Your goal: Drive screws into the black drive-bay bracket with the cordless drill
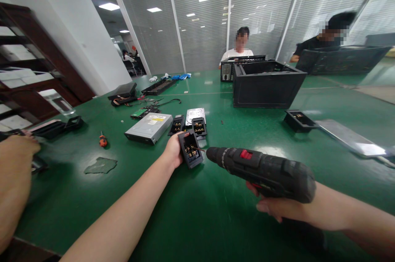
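Note:
My left hand (173, 151) grips a small black plastic box (195, 162) with brass-coloured terminals inside, its open face tilted toward the drill. In my right hand (271, 208) is a black cordless drill (262, 169) with a red switch on top. The drill's thin bit points into the box; whether it touches a screw I cannot tell. Just behind, two similar black boxes (199, 126) lie by a silver hard drive (195, 114). Left of them sits a silver optical drive (151, 127).
An orange screwdriver (103, 140) and a dark flat shard (101, 165) lie to the left. Another person's arm (15, 171) reaches in there. A black computer case (265, 89) stands at the back right, near another black box (298, 120) and a phone-like slab (350, 137). Two people sit opposite.

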Available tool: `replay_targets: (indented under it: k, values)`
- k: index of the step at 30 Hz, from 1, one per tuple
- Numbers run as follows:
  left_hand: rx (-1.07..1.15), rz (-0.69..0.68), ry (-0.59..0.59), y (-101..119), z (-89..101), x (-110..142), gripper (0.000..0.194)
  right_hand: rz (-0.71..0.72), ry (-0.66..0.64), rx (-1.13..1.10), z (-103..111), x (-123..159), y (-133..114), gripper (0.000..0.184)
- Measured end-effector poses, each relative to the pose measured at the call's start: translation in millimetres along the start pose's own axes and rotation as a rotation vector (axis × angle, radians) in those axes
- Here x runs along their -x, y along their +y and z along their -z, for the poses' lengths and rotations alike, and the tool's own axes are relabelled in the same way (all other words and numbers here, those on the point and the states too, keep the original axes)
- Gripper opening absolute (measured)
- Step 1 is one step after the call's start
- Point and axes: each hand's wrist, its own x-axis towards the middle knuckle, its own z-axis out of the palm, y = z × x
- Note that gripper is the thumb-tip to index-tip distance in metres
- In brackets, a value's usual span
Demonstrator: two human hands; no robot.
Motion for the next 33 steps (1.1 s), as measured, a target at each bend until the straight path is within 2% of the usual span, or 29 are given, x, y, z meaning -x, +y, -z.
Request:
replay_targets:
  k: [6,12,20,33]
  values:
    - [0.032,0.004,0.023,0.5,-2.1,1.8,0.019,-0.006,-0.011,-0.013,0.9,1.9,-5.3,0.026]
    - [0.033,0.011,0.056,0.4,-1.1,2.2,0.016,-0.030,-0.013,-0.009,0.3,1.8,-10.8,0.021]
    - [0.029,-0.009,0.031,0.7,-0.8,3.0,0.014,-0.024,-0.011,0.009,-1.7,1.1,1.3,0.019]
    - [0.028,-0.002,0.036,-0.6,2.4,-0.1,0.016,0.001,-0.002,-0.039,-2.1,0.3,2.4,0.018]
